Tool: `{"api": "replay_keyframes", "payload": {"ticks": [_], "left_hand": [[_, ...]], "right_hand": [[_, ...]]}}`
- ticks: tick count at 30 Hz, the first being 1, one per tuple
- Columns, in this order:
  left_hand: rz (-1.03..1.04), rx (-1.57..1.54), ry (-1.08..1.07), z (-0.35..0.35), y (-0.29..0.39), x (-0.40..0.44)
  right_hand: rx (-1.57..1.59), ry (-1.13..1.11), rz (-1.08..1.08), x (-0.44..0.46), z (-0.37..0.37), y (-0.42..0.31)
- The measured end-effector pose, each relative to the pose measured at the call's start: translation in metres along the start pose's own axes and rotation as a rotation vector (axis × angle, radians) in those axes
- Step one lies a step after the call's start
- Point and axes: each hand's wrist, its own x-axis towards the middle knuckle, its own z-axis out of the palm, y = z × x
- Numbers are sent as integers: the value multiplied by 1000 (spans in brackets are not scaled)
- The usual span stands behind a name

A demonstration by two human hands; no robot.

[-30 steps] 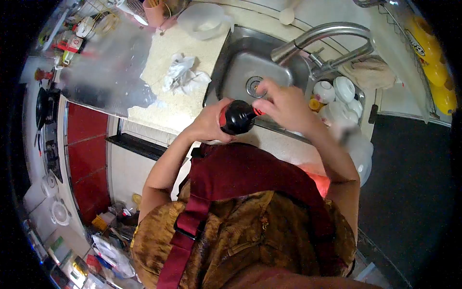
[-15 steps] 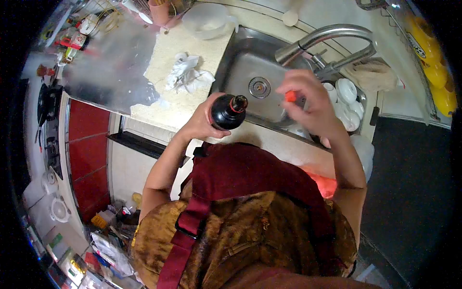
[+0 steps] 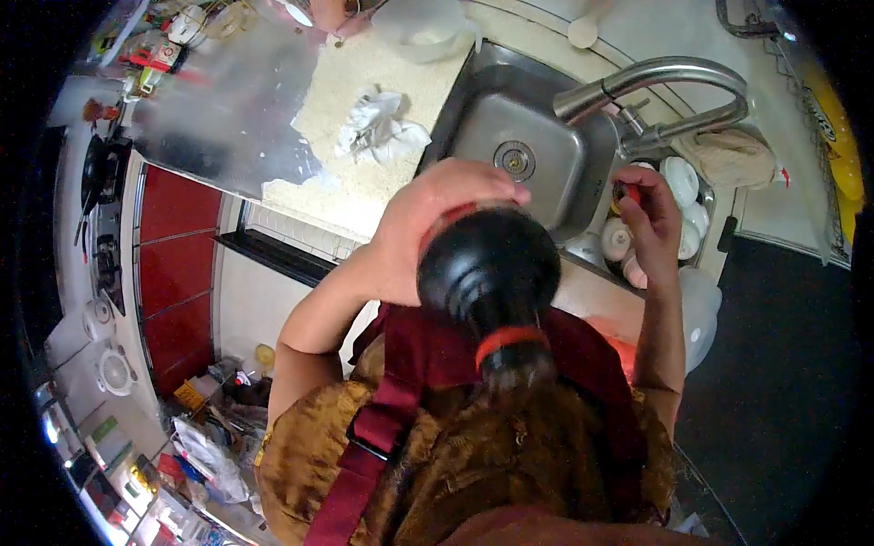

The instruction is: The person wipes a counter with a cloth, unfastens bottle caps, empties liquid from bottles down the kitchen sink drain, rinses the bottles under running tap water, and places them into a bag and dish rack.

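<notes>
My left hand (image 3: pixel 419 223) is wrapped around a dark bottle (image 3: pixel 492 264) with a red band at its neck. The bottle is lifted close to the camera and tilted, its neck pointing back toward my chest; the mouth is blurred. Off to the right, my right hand (image 3: pixel 657 223) pinches a small red bottle cap (image 3: pixel 628 193) between thumb and fingers, over the edge of the sink near the white dishes. Cap and bottle are apart.
A steel sink (image 3: pixel 473 109) lies in front, under a curved faucet (image 3: pixel 674 68). White bowls (image 3: pixel 694 218) are stacked at its right end. A crumpled white cloth (image 3: pixel 382 127) and a translucent basin (image 3: pixel 423 27) rest on the counter (image 3: pixel 337 86). A beige cloth (image 3: pixel 728 156) lies beyond the bowls.
My left hand has raised the bottle toward the camera and tipped its neck toward me. My right hand has moved rightward and away from the bottle with the cap.
</notes>
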Motion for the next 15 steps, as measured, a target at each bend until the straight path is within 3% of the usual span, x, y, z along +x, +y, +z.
{"api": "replay_keyframes", "payload": {"ticks": [5, 15], "left_hand": [[130, 50, -36, 4, 20, 16], [140, 86, -43, 6, 24, 19]], "right_hand": [[-6, -33, 18, -4, -7, 8], [-29, -24, 63, -3, -9, 10]]}}
